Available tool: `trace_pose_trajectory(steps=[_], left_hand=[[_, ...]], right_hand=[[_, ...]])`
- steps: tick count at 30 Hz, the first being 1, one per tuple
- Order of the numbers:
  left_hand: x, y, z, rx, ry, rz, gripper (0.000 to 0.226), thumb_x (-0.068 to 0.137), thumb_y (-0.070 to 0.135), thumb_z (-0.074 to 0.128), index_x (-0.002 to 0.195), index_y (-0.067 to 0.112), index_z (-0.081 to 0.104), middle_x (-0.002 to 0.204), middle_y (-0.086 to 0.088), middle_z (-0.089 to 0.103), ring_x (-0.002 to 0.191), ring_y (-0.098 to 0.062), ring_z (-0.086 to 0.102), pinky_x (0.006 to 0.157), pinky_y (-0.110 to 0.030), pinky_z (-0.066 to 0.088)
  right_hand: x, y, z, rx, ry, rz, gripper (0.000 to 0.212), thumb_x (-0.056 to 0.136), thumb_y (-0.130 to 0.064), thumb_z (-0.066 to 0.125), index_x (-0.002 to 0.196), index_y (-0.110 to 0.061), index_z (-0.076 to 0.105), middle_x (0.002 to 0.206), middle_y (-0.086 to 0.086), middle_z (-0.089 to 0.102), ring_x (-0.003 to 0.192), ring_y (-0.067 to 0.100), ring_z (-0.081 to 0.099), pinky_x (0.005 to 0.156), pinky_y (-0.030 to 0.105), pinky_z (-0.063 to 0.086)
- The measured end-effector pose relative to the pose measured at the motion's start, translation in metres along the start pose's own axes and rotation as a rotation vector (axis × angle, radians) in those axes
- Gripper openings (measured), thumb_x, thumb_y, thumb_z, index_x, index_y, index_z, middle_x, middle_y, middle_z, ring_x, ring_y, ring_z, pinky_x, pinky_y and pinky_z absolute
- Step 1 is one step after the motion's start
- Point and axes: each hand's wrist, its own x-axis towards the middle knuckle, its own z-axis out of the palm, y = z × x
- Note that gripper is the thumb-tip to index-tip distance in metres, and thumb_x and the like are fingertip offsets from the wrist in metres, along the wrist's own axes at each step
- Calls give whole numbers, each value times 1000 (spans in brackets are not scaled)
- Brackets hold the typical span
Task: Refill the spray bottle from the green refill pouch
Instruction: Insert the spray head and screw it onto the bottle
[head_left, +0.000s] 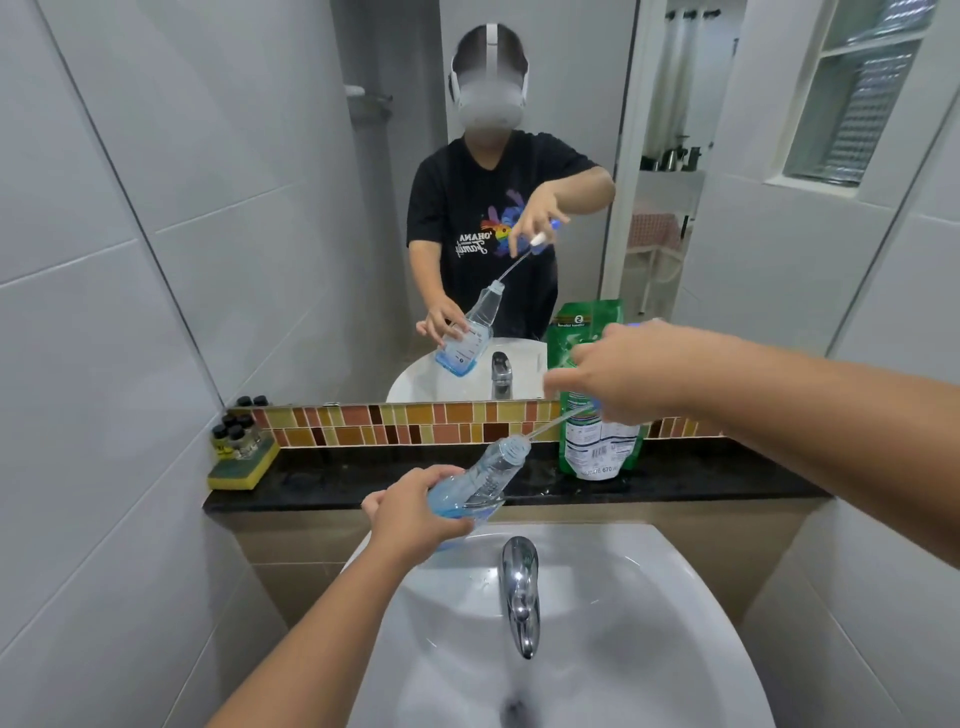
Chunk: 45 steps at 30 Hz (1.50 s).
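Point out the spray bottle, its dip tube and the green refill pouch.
spray bottle (483, 480): head view, clear body.
dip tube (550, 427): head view, mid-length.
green refill pouch (597, 447): head view, lower label.

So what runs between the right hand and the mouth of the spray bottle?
In the head view, only the thin clear dip tube spans it, slanting from the right hand down into the spray bottle, which the left hand holds tilted.

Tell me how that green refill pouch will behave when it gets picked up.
The green refill pouch stands bulging on the black ledge, so it is probably full and heavy. Its creased film suggests floppy sides that buckle when squeezed. It may tip if nudged up high.
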Motion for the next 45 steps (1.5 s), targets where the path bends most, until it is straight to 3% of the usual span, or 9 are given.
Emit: trace_pose_trajectory(steps=[2,15,20,23,27,30,34,39,45], left_hand=[[3,8,-4,-28,-1,14,54,64,50,88,107,56,55,104,26,59,105,-8,48,86,-34,20],[6,20,-5,-288,-82,-53,54,56,55,91,98,58,57,106,26,64,108,-13,53,87,-38,23],[8,19,-7,-349,-32,-86,58,61,43,94,108,47,60,111,18,66,114,-16,55,92,-38,28],[9,16,-10,-506,-64,-73,60,60,31,97,108,42,63,113,12,69,113,-18,61,102,-51,49],[8,14,-12,-590,-82,-34,61,59,26,97,110,39,66,113,9,71,110,-17,65,93,-47,59],[9,10,-10,-607,-83,12,60,61,23,96,109,42,67,111,15,71,108,-13,66,79,-29,63],[11,7,-9,-593,-94,26,60,63,22,95,110,44,65,111,19,68,107,-11,64,74,-21,61],[16,4,-11,-587,-128,18,61,57,27,97,104,51,67,105,21,70,105,-9,66,65,-15,58],[19,6,-15,-541,-155,69,66,49,37,99,100,61,64,100,33,68,102,-5,66,72,-22,62]], right_hand=[[18,-11,-10,-53,98,-68,50,95,-10,48,135,-35,31,112,1,56,94,28,51,70,41,52],[53,-50,1,-471,562,-397,46,86,-22,71,124,-22,45,113,1,73,134,34,43,116,43,26],[60,-54,0,-328,514,-334,49,84,-19,75,125,-21,49,118,6,70,145,45,25,113,69,6],[60,-50,-5,-162,463,-343,53,87,-13,72,131,-28,48,150,2,45,147,50,7,101,82,9],[52,-37,2,415,664,-455,62,85,-8,71,136,-33,43,166,-2,3,151,29,10,116,54,29],[45,-34,12,1130,852,-295,64,84,-14,70,134,-37,39,165,-6,8,151,11,13,119,39,24],[37,-20,21,1466,743,-29,60,78,-20,55,128,-48,41,148,-13,40,139,9,35,118,49,28],[29,1,12,905,690,-182,78,80,14,57,125,-49,53,161,-15,17,133,2,38,98,19,43],[28,16,-14,565,547,-259,32,84,-19,77,115,-27,72,128,-7,62,109,12,59,93,24,45]])
